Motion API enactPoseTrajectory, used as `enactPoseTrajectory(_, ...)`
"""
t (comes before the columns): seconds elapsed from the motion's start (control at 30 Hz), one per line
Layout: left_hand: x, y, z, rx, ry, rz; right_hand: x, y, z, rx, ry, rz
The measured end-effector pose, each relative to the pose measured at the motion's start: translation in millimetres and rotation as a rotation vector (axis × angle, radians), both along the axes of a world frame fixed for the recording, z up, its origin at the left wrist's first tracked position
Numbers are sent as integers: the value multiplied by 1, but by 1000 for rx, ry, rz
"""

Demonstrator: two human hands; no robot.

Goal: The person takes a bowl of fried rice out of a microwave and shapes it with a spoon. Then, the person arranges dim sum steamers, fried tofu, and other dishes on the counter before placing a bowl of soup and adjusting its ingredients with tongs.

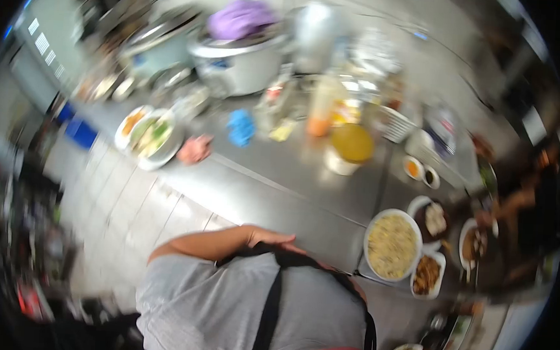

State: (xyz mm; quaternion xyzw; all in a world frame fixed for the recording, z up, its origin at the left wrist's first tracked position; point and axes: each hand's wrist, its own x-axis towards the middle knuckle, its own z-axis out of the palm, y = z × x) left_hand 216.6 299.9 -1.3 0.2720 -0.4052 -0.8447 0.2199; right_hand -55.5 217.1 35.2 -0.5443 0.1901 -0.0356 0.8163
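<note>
Here at the surface (pixel 278 202) we find our left grip (pixel 270 236), laid across the front of our black apron (pixel 268 315), at waist height by the metal edge. The fingers are blurred and partly lost against the dark cloth, so we can't tell whether they pinch it or just lie on it. Our right grip is out of sight, and its state we can't tell.

Off to our right, near the corner, there's a white bowl (pixel 366 248) of yellow food, with smaller dishes just beside it, and further over a co-worker's hand (pixel 505 207) near a plate of something brown! Straight ahead: a tub (pixel 349 147) with a yellow top, an orange-bottomed bottle (pixel 322 110) upright behind it, then a blue bundle (pixel 240 127) and a pink bundle (pixel 195 149) to the left. Behind those, a purple cloth (pixel 241 18) rests on top of a cooker (pixel 241 69).
</note>
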Motion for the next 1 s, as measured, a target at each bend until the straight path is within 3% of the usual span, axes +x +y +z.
enactPoseTrajectory(0.1,56,55,25,225,-133,112,19,-9,-5,-209,247,199)
enactPoseTrajectory(0.13,86,72,-4,145,-130,92,26,-13,-8,-280,331,195)
enactPoseTrajectory(0.2,153,112,39,253,-456,200,48,-16,-18,-398,457,128)
enactPoseTrajectory(0.27,234,170,58,218,-646,558,77,-15,-27,-501,547,15)
enactPoseTrajectory(0.37,349,250,55,457,-785,1200,136,9,-30,-431,461,-221)
enactPoseTrajectory(0.43,414,272,22,427,-831,1806,188,29,-25,-422,427,-249)
enactPoseTrajectory(0.47,443,275,10,426,-830,1898,214,38,-23,-412,416,-268)
enactPoseTrajectory(0.53,485,277,-13,434,-822,2064,266,44,-43,-648,326,-169)
enactPoseTrajectory(0.6,516,279,-31,417,-710,2108,327,59,-38,-703,270,-155)
enactPoseTrajectory(0.63,529,267,-39,398,-650,2097,357,64,-25,-956,288,-69)
enactPoseTrajectory(0.7,547,260,-52,334,-536,2121,410,73,-11,-1185,146,-47)
enactPoseTrajectory(0.73,552,256,-51,377,-667,2100,433,77,-16,-1334,116,-111)
enactPoseTrajectory(0.77,554,254,-54,313,-614,2150,455,81,-14,-1448,128,-120)
enactPoseTrajectory(0.8,560,255,-64,156,-539,2188,479,84,-15,-1370,97,-160)
enactPoseTrajectory(0.83,551,248,-54,59,-304,2250,500,84,-24,-1451,-97,-171)
enactPoseTrajectory(0.87,566,248,-73,-4,-250,2217,510,81,-35,-1481,-61,-139)
enactPoseTrajectory(0.9,578,251,-81,65,-185,2187,517,89,-16,-1488,270,30)
enactPoseTrajectory(0.93,586,251,-88,140,-125,2167,518,92,-36,-1642,104,-161)
enactPoseTrajectory(0.97,592,251,-90,141,-245,2258,516,92,-61,-1801,-81,-332)
enactPoseTrajectory(1.0,589,241,-82,78,-401,2378,507,93,-72,-1790,-12,-360)
